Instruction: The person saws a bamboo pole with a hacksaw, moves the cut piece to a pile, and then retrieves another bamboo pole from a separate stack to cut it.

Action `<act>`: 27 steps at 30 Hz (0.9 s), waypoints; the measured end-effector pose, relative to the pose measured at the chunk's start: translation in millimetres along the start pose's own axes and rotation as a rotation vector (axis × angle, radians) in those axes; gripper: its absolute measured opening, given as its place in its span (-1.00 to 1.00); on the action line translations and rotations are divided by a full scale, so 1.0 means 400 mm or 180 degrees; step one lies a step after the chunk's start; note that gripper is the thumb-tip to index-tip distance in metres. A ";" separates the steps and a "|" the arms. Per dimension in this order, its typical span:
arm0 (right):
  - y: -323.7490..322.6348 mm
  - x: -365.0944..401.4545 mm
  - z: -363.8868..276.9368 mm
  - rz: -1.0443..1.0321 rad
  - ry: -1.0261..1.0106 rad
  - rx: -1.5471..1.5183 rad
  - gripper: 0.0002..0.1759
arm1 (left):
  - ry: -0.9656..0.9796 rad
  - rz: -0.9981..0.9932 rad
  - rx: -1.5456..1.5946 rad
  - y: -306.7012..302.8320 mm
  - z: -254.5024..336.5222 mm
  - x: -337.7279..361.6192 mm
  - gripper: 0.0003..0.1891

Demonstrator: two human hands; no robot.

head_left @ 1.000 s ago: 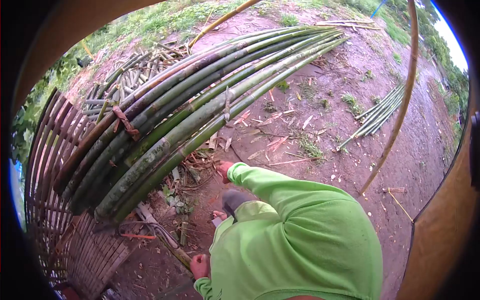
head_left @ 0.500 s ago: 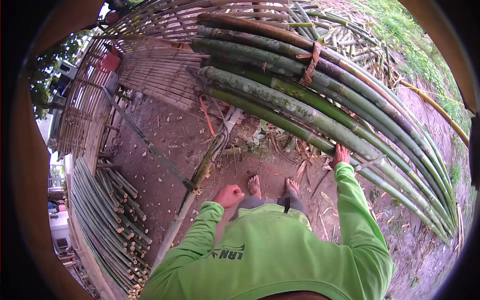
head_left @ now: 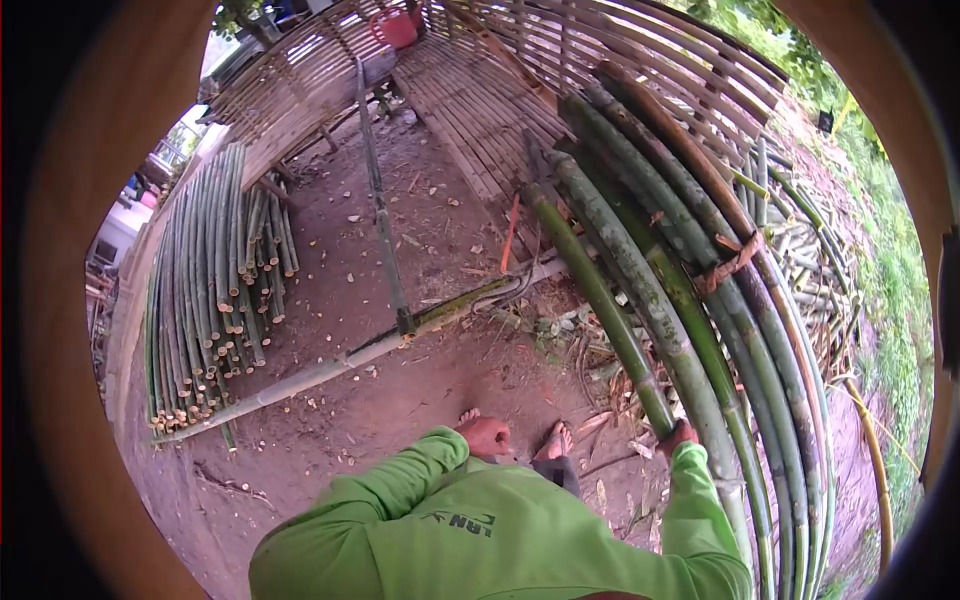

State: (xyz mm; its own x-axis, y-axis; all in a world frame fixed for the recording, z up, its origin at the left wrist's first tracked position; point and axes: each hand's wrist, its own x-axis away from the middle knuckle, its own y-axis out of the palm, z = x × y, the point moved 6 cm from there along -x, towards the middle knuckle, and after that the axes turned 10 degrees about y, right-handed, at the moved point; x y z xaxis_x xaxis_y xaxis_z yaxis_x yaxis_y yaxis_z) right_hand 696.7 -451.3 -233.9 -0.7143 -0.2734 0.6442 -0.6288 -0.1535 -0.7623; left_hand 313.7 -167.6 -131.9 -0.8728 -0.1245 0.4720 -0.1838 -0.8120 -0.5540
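My right hand (head_left: 678, 440) is wrapped round a green bamboo pole (head_left: 602, 312), the nearest one of a row of long poles at my right. Beyond the hand, my sleeve hides where this pole runs. Beside it lies a thicker, mottled bamboo pole (head_left: 655, 300). A strip of brown binding (head_left: 730, 265) goes round some of the farther poles. My left hand (head_left: 485, 436) is curled into a loose fist in front of my body, with nothing seen in it. Both bare feet are on the dirt just past my hands.
A stack of cut bamboo (head_left: 215, 290) lies at the left. A long pole (head_left: 330, 368) crosses the ground ahead, meeting another pole (head_left: 382, 220). Behind are a slatted bamboo platform (head_left: 470, 110), a red basket (head_left: 394, 28) and an orange strip (head_left: 511, 232).
My view has turned left, so the poles now point more straight ahead and the left stack shows more fully. My right hand stays on the near pole; my left is still closed.
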 end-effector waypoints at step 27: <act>0.430 0.532 0.167 -0.1378 -0.0278 0.0260 -0.09 | -0.1265 0.3212 0.4365 -0.470 -0.238 -0.101 -0.57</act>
State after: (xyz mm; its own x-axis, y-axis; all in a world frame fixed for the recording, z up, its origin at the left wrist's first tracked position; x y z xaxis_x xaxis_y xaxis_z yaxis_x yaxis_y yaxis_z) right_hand 457.2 -599.3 -232.2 -0.3599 -0.2459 0.9000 -0.8353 -0.3449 -0.4283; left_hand 340.7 44.4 -112.0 -0.2015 -0.7903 0.5786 0.9795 -0.1614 0.1206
